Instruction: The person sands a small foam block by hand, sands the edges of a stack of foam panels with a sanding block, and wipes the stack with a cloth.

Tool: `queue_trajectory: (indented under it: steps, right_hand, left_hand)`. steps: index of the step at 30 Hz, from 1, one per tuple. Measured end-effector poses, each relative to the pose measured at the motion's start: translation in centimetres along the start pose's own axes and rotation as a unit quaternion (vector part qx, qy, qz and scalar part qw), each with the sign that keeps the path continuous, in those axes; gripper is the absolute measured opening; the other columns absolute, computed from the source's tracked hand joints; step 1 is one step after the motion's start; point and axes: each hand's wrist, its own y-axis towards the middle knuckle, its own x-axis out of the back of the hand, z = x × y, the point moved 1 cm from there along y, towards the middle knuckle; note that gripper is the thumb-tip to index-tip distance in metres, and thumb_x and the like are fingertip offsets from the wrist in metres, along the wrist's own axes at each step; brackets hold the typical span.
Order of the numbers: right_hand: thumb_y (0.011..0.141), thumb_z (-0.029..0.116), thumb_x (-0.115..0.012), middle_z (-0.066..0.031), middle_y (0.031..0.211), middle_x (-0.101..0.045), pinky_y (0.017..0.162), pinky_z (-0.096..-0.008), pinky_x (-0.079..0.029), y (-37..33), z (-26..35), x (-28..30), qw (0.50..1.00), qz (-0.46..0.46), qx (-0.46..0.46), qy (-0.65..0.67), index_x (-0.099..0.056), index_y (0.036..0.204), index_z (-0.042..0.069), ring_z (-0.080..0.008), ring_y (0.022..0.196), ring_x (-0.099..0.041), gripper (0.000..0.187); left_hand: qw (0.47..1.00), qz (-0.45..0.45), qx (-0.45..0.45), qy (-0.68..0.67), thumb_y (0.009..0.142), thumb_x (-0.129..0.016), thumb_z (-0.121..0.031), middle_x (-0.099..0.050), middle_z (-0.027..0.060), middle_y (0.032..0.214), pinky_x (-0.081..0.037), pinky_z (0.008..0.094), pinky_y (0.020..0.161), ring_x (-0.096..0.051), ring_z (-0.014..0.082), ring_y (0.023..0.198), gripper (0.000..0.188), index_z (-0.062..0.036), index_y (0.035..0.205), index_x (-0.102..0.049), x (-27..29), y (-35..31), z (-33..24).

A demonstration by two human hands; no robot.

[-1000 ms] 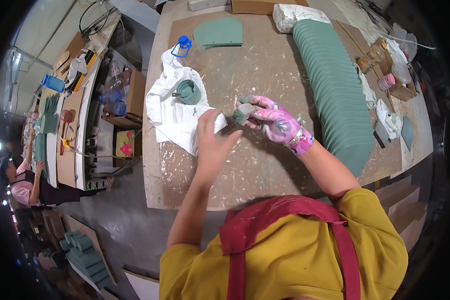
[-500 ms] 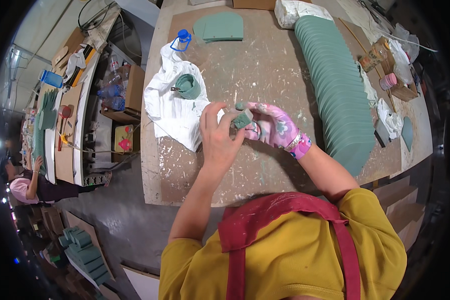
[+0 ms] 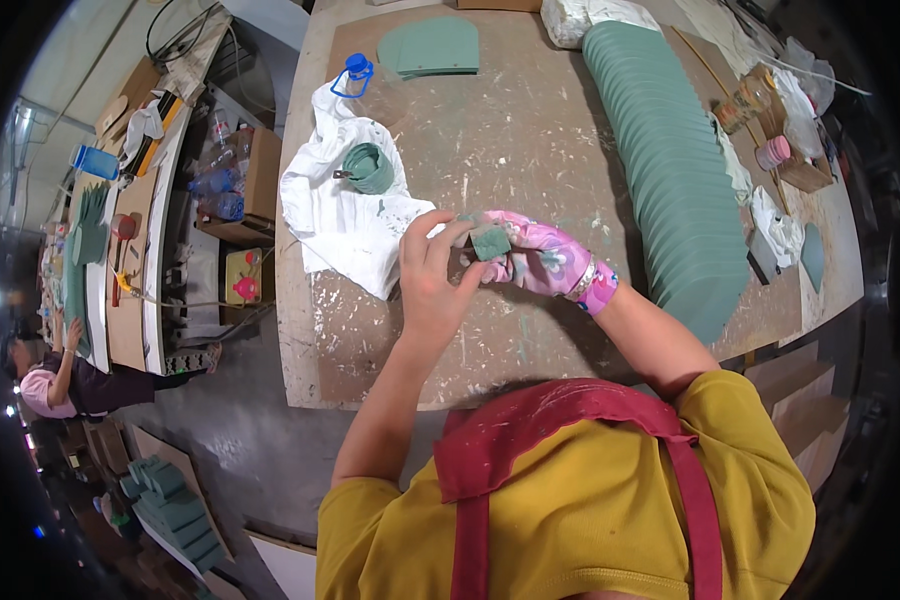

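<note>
My left hand [image 3: 438, 262], bare, curves its thumb and fingers round the near side of a small sponge block [image 3: 491, 243] smeared with green paint. My right hand [image 3: 538, 256], in a pink flowered glove with paint-stained fingertips, grips the same block from the other side. Both hands meet over the middle of the worktable, so some fingertips are hidden. Left of them, a green paint-coated cup [image 3: 370, 169] stands on a crumpled white cloth [image 3: 328, 222].
A long row of overlapping green rounded panels [image 3: 670, 180] lies along the right of the worktable [image 3: 530, 120]. One more green panel [image 3: 428, 46] lies at the back. A blue-capped bottle top with handle [image 3: 354, 76] adjoins the cloth. Another person [image 3: 65, 375] stands at the far left bench.
The sponge block has turned between my hands and now shows a broader green face. My gloved fingers have shifted round it. The whole scene sits slightly further left in the picture.
</note>
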Motion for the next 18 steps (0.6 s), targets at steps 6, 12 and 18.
queue_trajectory:
  steps: [6, 12, 18]
  right_hand:
    - [0.097, 0.016, -0.050, -0.0197, 0.127, -0.054, 0.090, -0.0433, -0.051, -0.5, -0.7, 0.1, 0.998, 0.008, 0.005, 0.069, -0.037, 0.139, 0.003, -0.0315, 0.108, -0.060, 0.047]
    - [0.096, 0.015, -0.050, -0.0180, 0.128, -0.053, 0.094, -0.0463, -0.049, -0.9, -1.3, 0.5, 0.996, -0.001, 0.004, 0.084, -0.036, 0.141, 0.004, -0.0339, 0.117, -0.056, 0.048]
    - [0.095, 0.014, -0.051, -0.0175, 0.128, -0.052, 0.092, -0.0452, -0.049, -1.6, -1.4, 0.1, 0.996, -0.026, 0.019, 0.085, -0.035, 0.141, 0.005, -0.0333, 0.115, -0.056, 0.050]
  left_hand:
    - [0.999, 0.016, -0.004, -0.036, 0.064, -0.079, -0.001, -0.053, 0.0116, 0.118, -0.044, 0.0384, 0.091, -0.053, 0.0296, 0.109, 0.041, -0.0047, 0.102, -0.065, 0.0, 0.0, -0.1]
    - [0.998, 0.017, -0.063, 0.005, 0.065, -0.078, -0.003, -0.059, 0.0101, 0.114, -0.042, 0.0419, 0.095, -0.052, 0.0315, 0.112, 0.037, -0.0063, 0.100, -0.066, 0.1, 0.0, -0.6]
    - [0.997, 0.041, -0.070, 0.005, 0.066, -0.077, -0.003, -0.064, 0.0085, 0.108, -0.041, 0.0429, 0.098, -0.052, 0.0330, 0.113, 0.036, -0.0072, 0.101, -0.066, 0.0, -0.1, -1.1]
